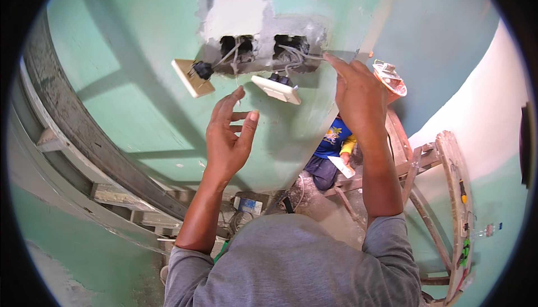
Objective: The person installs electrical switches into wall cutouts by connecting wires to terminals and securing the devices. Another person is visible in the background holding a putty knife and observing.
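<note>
Two wall openings hold loose wiring: a left wall box [228,44] and a right wall box [300,42]. A cream switch plate [189,78] with a black module hangs tilted from the left one. Below the right one hangs a second cream plate [277,89] on its wires. My right hand [361,91] has its fingertips closed at the end of the grey wires [305,55] drawn out of the right box; the thumb is mostly hidden. My left hand [228,139] is raised between the plates, thumb and fingers apart, fingertips near a thin white wire [236,68] hanging down.
A ladder [112,194] leans along the left. At right stands a wooden frame [451,167] with a yellow-handled screwdriver [463,191] and a green-handled tool [464,252] on it. An orange bucket [394,80] is beyond my right hand. Below, another person [328,153] in blue and yellow holds something white.
</note>
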The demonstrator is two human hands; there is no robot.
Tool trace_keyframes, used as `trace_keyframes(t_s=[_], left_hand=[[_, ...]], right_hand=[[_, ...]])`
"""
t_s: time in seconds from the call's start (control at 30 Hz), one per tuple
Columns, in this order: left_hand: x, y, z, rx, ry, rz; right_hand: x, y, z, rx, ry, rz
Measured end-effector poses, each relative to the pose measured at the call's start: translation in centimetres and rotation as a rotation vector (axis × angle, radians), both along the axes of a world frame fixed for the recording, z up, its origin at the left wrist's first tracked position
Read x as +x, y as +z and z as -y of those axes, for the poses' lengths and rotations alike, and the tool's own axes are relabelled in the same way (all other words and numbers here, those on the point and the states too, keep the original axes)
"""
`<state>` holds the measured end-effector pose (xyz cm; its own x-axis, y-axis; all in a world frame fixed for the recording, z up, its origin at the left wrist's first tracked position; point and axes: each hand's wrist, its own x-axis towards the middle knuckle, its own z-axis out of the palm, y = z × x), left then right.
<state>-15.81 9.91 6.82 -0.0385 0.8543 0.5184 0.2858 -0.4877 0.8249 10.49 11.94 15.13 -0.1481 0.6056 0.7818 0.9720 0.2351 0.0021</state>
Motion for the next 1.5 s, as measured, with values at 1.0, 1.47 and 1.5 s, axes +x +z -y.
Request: trace_keyframes(t_s=[1.0,1.47,1.5], left_hand=[[3.0,1.2,-4.2,0.194,0.024,-0.067],[2.7,2.0,-5.4,0.253,-0.013,-0.179],[2.7,2.0,-5.3,0.225,-0.019,-0.156]], right_hand=[[-0.1,-1.1,-3.6,-0.060,0.382,-0.246],[-0.8,-1.6,-5.4,0.007,0.454,-0.228],[-0.9,-1.6,-5.5,0.016,0.470,-0.235]])
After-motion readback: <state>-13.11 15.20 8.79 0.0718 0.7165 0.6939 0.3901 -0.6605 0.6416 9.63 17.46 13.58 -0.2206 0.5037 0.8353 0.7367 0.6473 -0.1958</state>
